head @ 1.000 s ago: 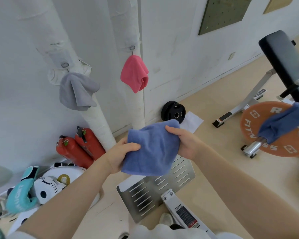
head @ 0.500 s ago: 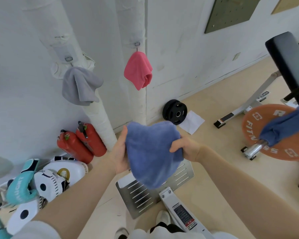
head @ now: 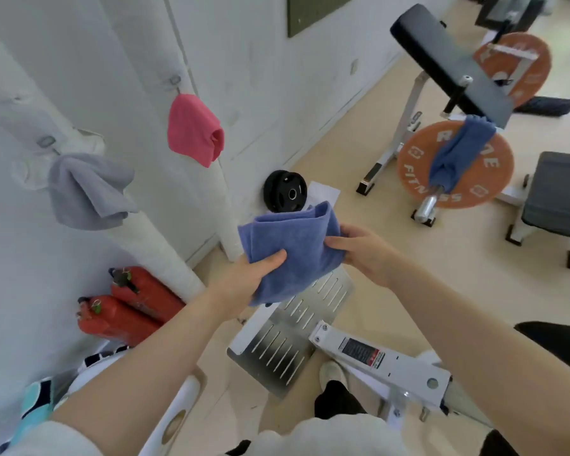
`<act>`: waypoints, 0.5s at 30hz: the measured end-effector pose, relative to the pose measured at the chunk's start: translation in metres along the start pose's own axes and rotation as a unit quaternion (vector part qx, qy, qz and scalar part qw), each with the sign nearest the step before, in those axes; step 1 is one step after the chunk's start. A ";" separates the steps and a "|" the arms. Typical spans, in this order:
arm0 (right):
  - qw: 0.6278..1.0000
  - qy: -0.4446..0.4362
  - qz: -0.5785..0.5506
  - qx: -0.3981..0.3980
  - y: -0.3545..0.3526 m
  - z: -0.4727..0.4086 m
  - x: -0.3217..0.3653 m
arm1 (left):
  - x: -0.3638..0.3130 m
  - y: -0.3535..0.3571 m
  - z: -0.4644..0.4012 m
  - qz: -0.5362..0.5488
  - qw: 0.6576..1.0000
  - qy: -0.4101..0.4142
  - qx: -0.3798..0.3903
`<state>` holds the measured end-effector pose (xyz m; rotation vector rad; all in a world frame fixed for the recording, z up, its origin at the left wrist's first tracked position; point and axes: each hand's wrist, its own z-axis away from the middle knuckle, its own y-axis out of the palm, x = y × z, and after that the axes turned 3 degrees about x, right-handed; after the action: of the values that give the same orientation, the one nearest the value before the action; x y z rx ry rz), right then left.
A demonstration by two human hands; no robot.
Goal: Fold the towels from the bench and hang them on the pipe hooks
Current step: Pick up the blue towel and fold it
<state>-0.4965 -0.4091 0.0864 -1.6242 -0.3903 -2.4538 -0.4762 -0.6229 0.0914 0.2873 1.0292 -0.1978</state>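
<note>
Hand, blue towel, beige floor

Two towels on pipe hooks, left of bench

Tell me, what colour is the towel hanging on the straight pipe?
Pink. The towel shows best in the head view, hanging from a hook on the white pipe.

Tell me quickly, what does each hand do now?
Left hand: closed on the blue towel.
Right hand: fingers pinching the same towel's right edge.
</note>
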 end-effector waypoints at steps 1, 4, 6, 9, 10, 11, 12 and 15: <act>0.997 -0.007 -0.003 -0.071 0.008 0.013 -0.007 | 0.002 0.004 0.005 -0.018 1.000 0.002 0.009; 0.943 -0.020 0.076 -0.322 0.037 0.052 -0.030 | 0.011 0.019 0.022 -0.117 0.992 0.024 0.034; 0.923 -0.049 0.047 -0.379 0.060 0.086 -0.044 | 0.022 0.041 0.042 -0.173 0.981 0.048 0.078; 0.933 -0.052 -0.075 -0.349 0.084 0.149 -0.065 | 0.042 0.076 0.078 -0.264 0.938 0.095 0.202; 0.928 -0.050 -0.125 -0.348 0.087 0.171 -0.072 | 0.048 0.087 0.088 -0.270 0.925 0.098 0.247; 0.918 -0.049 -0.167 -0.356 0.088 0.192 -0.078 | 0.055 0.097 0.098 -0.266 0.913 0.097 0.294; 0.908 -0.049 -0.200 -0.364 0.088 0.210 -0.084 | 0.062 0.104 0.103 -0.269 0.896 0.108 0.336; 0.886 -0.048 -0.299 -0.350 0.091 0.256 -0.097 | 0.074 0.133 0.127 -0.333 0.837 0.174 0.399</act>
<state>-0.2087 -0.4157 0.1034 -2.1490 0.0197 -3.2461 -0.2961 -0.5406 0.1075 0.7330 1.3441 -1.2690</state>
